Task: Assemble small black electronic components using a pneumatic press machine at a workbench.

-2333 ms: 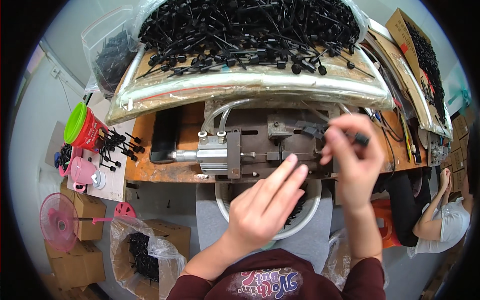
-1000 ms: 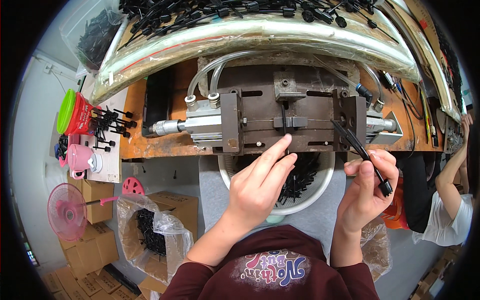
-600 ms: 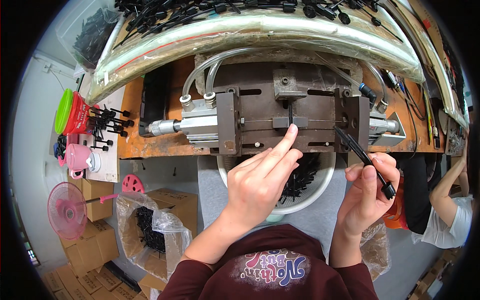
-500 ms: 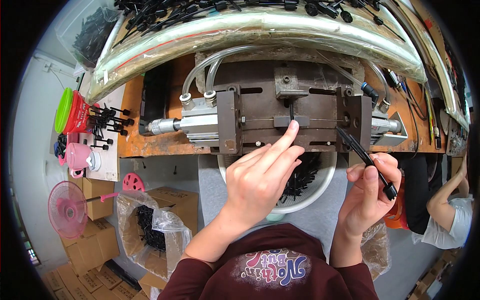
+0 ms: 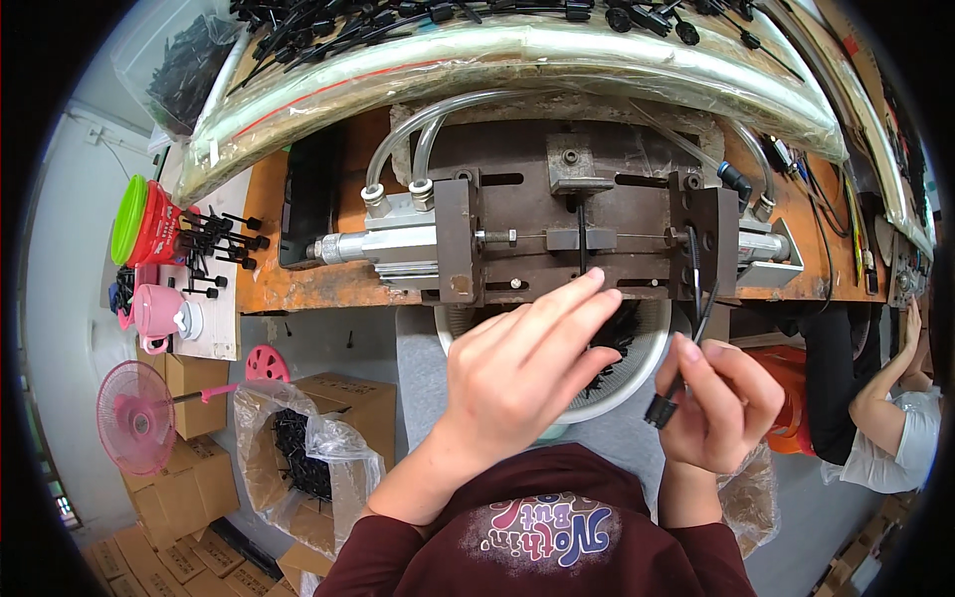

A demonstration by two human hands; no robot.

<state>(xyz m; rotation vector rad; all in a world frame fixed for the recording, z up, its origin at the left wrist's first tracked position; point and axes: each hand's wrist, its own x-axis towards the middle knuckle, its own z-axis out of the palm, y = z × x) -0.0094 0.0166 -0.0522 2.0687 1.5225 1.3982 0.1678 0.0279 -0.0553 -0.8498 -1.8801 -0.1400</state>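
Observation:
My left hand is open, fingers stretched out together and thumb apart. Its fingertips are just below a thin black rod that stands lengthwise in a small metal block of the fixture. I cannot tell whether they touch the rod. My right hand is closed on slim black plastic stems. These point up toward the fixture's right plate, and a ribbed black cap sticks out at the lower left of the hand. How many stems I hold is unclear.
Air cylinders with clear hoses flank the dark metal fixture. Below it a white basket of black parts sits on my lap. More black parts lie on the shelf behind. Another person's arm shows at right.
Both cylinder rods have moved inward toward the middle block. My right hand has turned the stems more upright, their cap swinging to the left. My left fingertips have dropped slightly from the rod.

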